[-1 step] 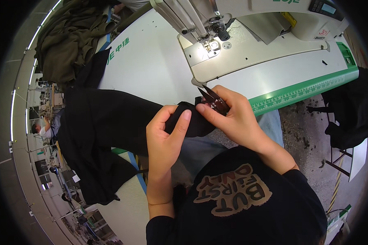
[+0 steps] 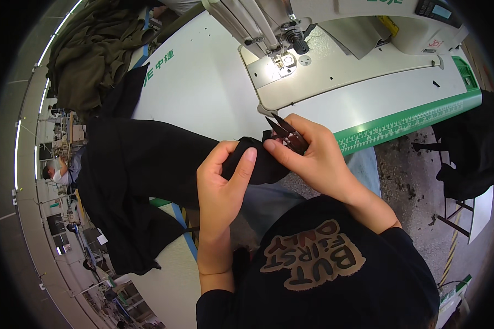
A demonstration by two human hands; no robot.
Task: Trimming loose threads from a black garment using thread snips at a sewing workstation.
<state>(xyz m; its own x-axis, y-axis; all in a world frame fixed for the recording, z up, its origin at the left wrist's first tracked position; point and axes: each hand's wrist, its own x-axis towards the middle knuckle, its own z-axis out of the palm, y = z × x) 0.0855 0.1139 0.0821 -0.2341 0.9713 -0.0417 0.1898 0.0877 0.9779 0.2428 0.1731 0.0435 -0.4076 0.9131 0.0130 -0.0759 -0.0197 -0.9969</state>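
Note:
A long black fabric piece [image 2: 159,156], perhaps a sleeve or trouser leg, stretches from the left of the table to my hands. With thumb and fingers, my left hand [image 2: 222,178] pinches its bunched end. Close beside it, my right hand [image 2: 313,156] is closed round a pair of dark thread snips [image 2: 286,133], whose two pointed blades stand apart and aim up and left. The right thumb and a finger also pinch the fabric's edge, where a small folded black bit sticks up. My fingers hide part of the snips' handles.
Beyond my hands stands a white sewing machine [image 2: 269,33], its needle area lit. A green ruler strip [image 2: 406,123] edges the table. Dark olive garments [image 2: 93,60] are heaped at far left. Black cloth [image 2: 466,148] hangs at right. A person [image 2: 60,172] sits far left.

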